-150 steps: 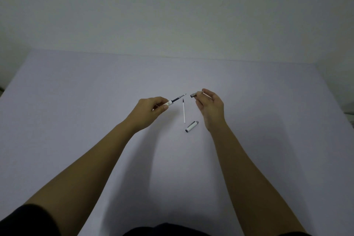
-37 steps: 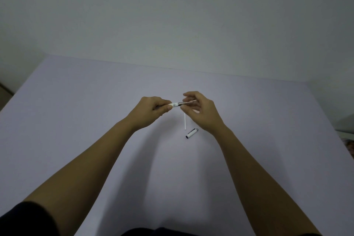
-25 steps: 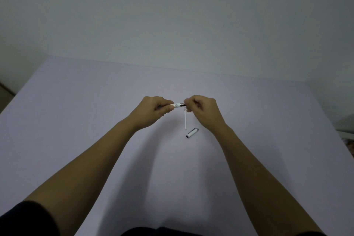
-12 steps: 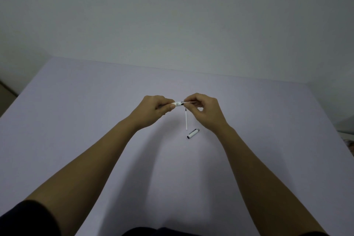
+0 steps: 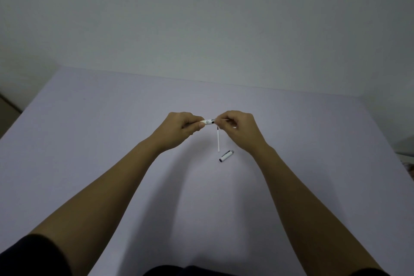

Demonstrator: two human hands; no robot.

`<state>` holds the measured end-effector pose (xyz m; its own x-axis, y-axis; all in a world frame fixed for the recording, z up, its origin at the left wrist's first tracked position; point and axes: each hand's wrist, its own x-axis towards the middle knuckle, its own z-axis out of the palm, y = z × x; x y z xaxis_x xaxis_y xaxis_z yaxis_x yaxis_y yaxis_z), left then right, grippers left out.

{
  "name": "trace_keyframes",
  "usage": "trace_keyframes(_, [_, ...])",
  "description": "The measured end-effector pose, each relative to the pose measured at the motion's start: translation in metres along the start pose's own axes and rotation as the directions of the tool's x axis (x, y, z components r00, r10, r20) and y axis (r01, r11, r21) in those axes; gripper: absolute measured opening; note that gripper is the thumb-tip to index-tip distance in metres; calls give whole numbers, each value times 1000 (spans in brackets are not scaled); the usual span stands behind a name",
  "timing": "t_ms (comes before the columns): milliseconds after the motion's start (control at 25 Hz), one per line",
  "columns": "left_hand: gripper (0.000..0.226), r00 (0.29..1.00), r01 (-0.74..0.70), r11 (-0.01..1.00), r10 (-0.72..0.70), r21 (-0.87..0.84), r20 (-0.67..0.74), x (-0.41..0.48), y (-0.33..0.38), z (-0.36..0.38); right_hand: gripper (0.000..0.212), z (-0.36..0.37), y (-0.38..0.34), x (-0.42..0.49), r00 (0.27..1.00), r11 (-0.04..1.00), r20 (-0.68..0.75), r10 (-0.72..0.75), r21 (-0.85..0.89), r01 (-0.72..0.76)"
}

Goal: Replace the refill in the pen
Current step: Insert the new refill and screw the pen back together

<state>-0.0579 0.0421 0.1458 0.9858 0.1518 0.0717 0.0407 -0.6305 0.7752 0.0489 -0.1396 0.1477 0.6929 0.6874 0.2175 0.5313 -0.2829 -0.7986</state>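
Head view: both hands' fingers [image 5: 220, 119] pinch white pen [image 5: 208, 122].

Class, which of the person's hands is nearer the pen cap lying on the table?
Right. The right hand hovers just above the pen cap; the left hand is farther left.

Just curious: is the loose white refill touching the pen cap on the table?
Apart. The head view shows bare table between the refill and the cap.

Left hand [image 5: 182, 126] and right hand [image 5: 238, 129] gripping pen [image 5: 208, 121], perhaps twisting
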Motion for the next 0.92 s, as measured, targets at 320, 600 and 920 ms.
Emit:
trace_keyframes(320, [20,1000,-2,1000,2,-11,-15,0,0,1,12,-2,0,0,1000,1000,10,1,-1,-1])
trace_keyframes(600, [23,1000,16,1000,-16,-20,1,-1,-4,3,13,-2,0,0,1000,1000,6,19,-17,-19])
trace_keyframes(920, [23,1000,3,1000,-3,1,-10,0,-3,1,8,-1,0,1,998,995,-8,-66,-74,65])
